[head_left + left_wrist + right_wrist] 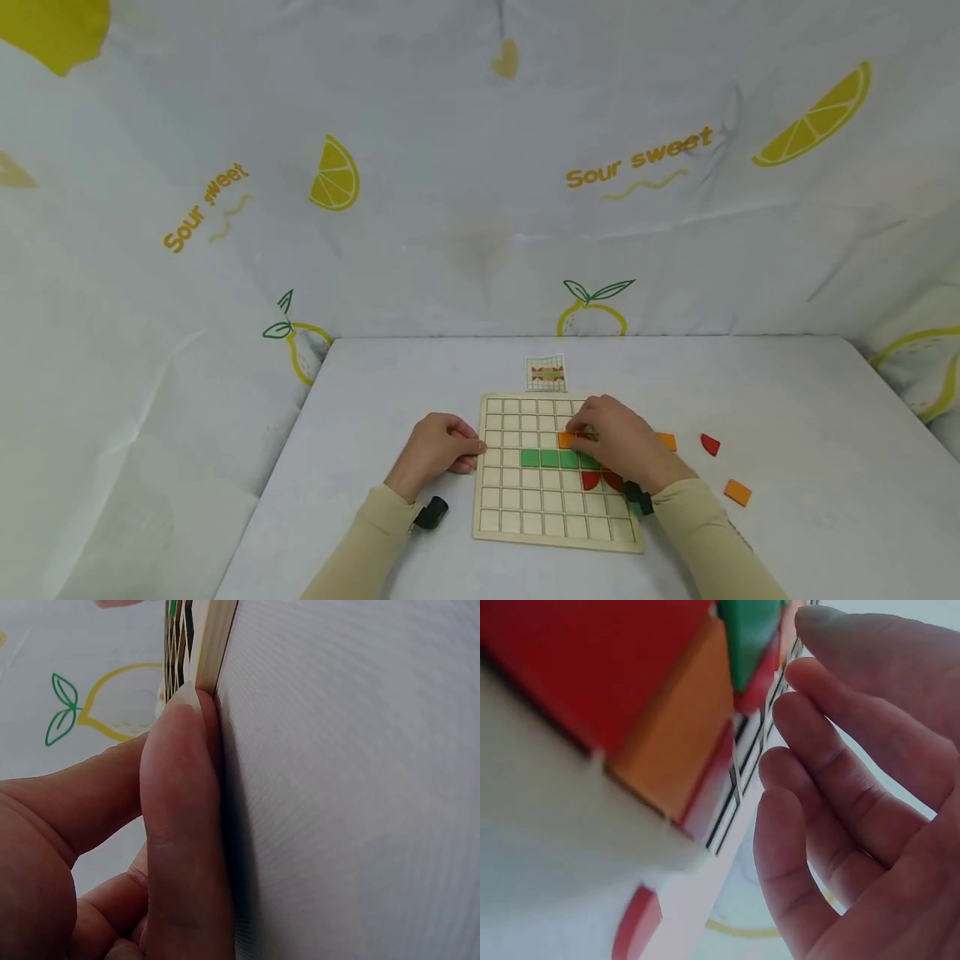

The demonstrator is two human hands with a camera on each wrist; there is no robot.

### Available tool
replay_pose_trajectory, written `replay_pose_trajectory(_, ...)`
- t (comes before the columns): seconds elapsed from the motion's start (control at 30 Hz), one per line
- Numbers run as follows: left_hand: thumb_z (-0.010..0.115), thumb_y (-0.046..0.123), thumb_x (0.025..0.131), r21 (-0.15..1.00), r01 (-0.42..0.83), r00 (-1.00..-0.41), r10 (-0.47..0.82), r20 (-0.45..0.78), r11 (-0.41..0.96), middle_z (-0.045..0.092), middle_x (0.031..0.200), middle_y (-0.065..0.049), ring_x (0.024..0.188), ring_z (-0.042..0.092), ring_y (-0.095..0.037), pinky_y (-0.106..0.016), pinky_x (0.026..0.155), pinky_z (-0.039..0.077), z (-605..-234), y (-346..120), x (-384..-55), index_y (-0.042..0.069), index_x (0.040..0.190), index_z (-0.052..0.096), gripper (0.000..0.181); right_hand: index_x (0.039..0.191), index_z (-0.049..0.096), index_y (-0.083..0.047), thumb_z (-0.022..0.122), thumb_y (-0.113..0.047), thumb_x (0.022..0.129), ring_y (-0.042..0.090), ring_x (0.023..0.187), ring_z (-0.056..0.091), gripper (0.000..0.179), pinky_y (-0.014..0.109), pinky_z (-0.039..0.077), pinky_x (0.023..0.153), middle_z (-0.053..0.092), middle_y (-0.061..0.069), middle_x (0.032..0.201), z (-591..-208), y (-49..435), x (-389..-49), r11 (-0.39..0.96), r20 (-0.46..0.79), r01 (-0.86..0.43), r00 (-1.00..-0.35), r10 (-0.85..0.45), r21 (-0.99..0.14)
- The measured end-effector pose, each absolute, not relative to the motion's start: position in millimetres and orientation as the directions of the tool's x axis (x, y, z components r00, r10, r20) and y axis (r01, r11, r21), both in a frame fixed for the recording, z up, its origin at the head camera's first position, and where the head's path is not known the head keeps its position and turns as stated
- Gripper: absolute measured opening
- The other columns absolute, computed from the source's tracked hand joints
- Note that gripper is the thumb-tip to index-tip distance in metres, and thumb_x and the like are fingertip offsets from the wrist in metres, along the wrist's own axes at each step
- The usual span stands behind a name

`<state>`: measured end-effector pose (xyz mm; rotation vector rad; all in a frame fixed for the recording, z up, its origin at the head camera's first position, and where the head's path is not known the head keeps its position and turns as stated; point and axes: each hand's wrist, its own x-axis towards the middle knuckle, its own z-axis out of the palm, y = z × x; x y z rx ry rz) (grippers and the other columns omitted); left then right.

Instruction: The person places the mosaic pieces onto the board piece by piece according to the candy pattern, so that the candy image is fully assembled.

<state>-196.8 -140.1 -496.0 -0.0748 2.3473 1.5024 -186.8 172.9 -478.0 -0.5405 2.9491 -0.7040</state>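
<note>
A pale wooden grid board (513, 521) lies flat on the table. At its left edge my left hand (437, 450) grips the rim, thumb (184, 772) against the edge in the left wrist view. Over the board's right half, my right hand (618, 437) has its thumb and index finger at an orange tile (566, 440), seemingly pinching it. Just below that tile runs a row of green square tiles (549, 459), its right end partly under the hand. Two red quarter-round tiles (591, 480) sit lower on the grid. The right palm hides other squares.
A small printed pattern card (545, 373) lies beyond the board's top edge. Right of the board are a loose red tile (710, 444) and orange tiles (738, 492). A lemon-print cloth (480, 208) hangs behind the table.
</note>
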Motion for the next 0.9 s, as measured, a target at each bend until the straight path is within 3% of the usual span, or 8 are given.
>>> replay_pose_trajectory(0.23, 0.088, 0.013, 0.089, 0.861, -0.237, -0.933, 0.141, -0.331, 0.45, 0.076, 0.077, -0.006, 0.062, 0.072, -0.01, -0.025, 0.062, 0.065, -496.4, -137.5, -196.4, 0.004, 0.097, 0.074, 0.018, 0.106, 0.083, -0.016, 0.084, -0.024, 0.096, 0.019, 0.103, 0.062, 0.013, 0.044, 0.061, 0.092, 0.071, -0.004, 0.104, -465.9, 204.0, -171.4, 0.857, -0.024, -0.239, -0.96, -0.28, -0.457)
replay_pose_trajectory(0.53, 0.088, 0.015, 0.089, 0.871, -0.226, -0.935, 0.153, -0.319, 0.436, 0.077, 0.079, -0.007, 0.064, 0.074, -0.012, -0.026, 0.064, 0.066, -495.5, -139.9, -194.9, 0.003, 0.099, 0.075, 0.021, 0.107, 0.082, -0.016, 0.087, -0.028, 0.092, 0.029, 0.105, 0.064, 0.02, 0.055, 0.064, 0.091, 0.073, 0.001, 0.108, -463.0, 277.8, -137.0, 0.909, -0.111, -0.093, -0.982, -0.15, -0.407)
replay_pose_trajectory(0.9, 0.087, 0.014, 0.09, 0.872, -0.232, -0.932, 0.156, -0.326, 0.431, 0.076, 0.079, -0.007, 0.064, 0.074, -0.011, -0.026, 0.064, 0.066, -492.3, -139.1, -193.8, 0.002, 0.1, 0.074, 0.02, 0.109, 0.081, -0.011, 0.092, -0.024, 0.086, 0.024, 0.097, 0.065, 0.029, 0.056, 0.064, 0.088, 0.072, -0.004, 0.1, -481.8, 343.0, -108.1, 0.924, -0.123, -0.024, -0.99, -0.076, -0.382)
